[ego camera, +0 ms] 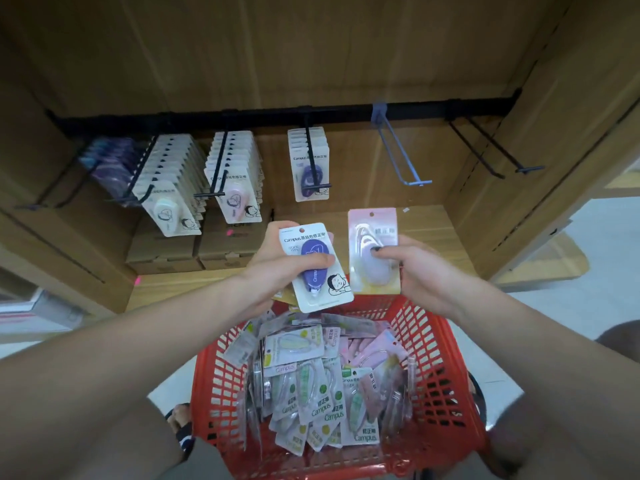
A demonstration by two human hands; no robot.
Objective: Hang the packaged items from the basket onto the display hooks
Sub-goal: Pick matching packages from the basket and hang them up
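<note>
Each hand's fingers pinch one pack: left hand (277, 268) purple pack (317, 268), right hand (420, 271) pink pack (374, 251).

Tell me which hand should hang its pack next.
Probably the left hand: its purple pack matches the purple packs on the black hook directly above it. The right hand's pink pack has no clear match nearby.

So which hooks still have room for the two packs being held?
The blue hook, right of the purple-pack hook, is bare, and so are the two black hooks by the right wall. The purple-pack hook has room at its front. The two cream-pack hooks further left are full.
</note>
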